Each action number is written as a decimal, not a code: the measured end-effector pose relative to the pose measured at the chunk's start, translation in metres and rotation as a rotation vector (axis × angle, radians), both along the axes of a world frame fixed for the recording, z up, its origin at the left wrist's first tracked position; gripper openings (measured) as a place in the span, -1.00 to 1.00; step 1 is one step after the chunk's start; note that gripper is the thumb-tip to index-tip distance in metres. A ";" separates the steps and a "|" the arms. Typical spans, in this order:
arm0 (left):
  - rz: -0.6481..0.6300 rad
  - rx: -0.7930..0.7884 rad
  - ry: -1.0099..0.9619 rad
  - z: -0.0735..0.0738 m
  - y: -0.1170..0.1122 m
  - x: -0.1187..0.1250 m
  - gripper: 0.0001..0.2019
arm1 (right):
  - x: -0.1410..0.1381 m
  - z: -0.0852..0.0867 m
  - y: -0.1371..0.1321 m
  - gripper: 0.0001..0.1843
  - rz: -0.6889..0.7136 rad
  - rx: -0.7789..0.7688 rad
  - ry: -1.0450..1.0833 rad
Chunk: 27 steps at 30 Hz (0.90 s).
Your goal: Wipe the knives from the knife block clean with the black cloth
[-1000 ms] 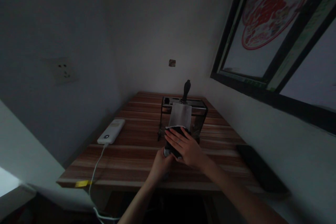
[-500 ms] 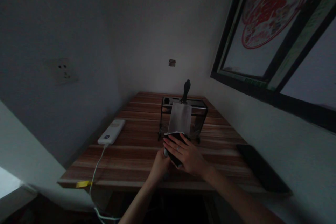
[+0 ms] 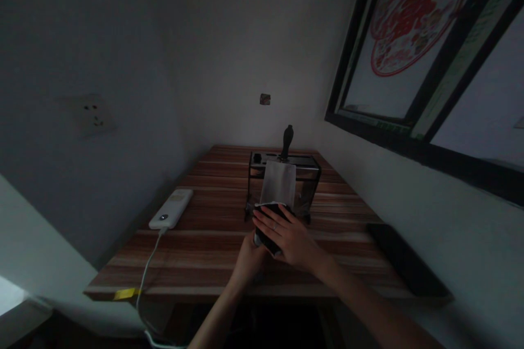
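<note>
A broad pale blade [image 3: 278, 181], like a cleaver's, points away from me, its lower part covered by a black cloth [image 3: 270, 240] with a light edge. My left hand [image 3: 249, 256] is closed low on the cleaver, its fingers mostly hidden behind the cloth; a bit of pale handle shows there. Across the cloth lies my right hand [image 3: 289, 237], fingers pressing it onto the blade, a ring on one finger. Just behind the blade stands a metal knife rack [image 3: 309, 166], from which a black knife handle [image 3: 287, 140] sticks up.
On the left of the striped wooden table [image 3: 204, 262] lies a white power bank [image 3: 172, 209] with a white cable [image 3: 147, 267] running over the front edge. A flat black object [image 3: 407, 259] rests by the right wall. Yellow tape [image 3: 126, 294] marks the front edge.
The whole view has shifted slightly. Both hands keep nearly the same hold, with the right hand a touch further up the blade.
</note>
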State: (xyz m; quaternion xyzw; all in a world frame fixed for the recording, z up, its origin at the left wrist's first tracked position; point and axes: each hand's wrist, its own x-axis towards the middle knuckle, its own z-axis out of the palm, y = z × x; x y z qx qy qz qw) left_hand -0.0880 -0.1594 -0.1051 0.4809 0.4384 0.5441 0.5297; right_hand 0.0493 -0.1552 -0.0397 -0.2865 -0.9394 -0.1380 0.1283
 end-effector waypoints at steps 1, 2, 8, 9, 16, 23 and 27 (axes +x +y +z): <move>0.002 0.010 -0.002 0.000 0.000 0.000 -0.82 | 0.000 0.000 0.000 -0.17 0.002 -0.003 -0.001; 0.002 0.024 -0.004 0.001 0.001 0.000 -0.82 | 0.000 0.001 0.000 -0.17 0.002 -0.004 -0.001; -0.012 0.034 0.021 0.004 0.000 0.000 -0.83 | 0.001 -0.003 -0.002 -0.16 -0.015 -0.001 -0.005; -0.018 0.034 0.021 0.004 0.000 0.000 -0.84 | 0.001 -0.004 -0.003 -0.15 -0.017 0.000 -0.006; -0.057 0.073 -0.001 -0.005 0.004 0.000 -0.88 | 0.005 -0.003 -0.003 -0.18 -0.018 0.022 0.001; -0.007 0.027 0.044 -0.005 0.002 0.000 -0.88 | 0.005 0.005 0.003 -0.21 0.004 0.044 0.003; -0.025 0.048 0.021 -0.008 0.004 0.000 -0.89 | 0.006 0.004 0.001 -0.23 0.001 0.039 0.011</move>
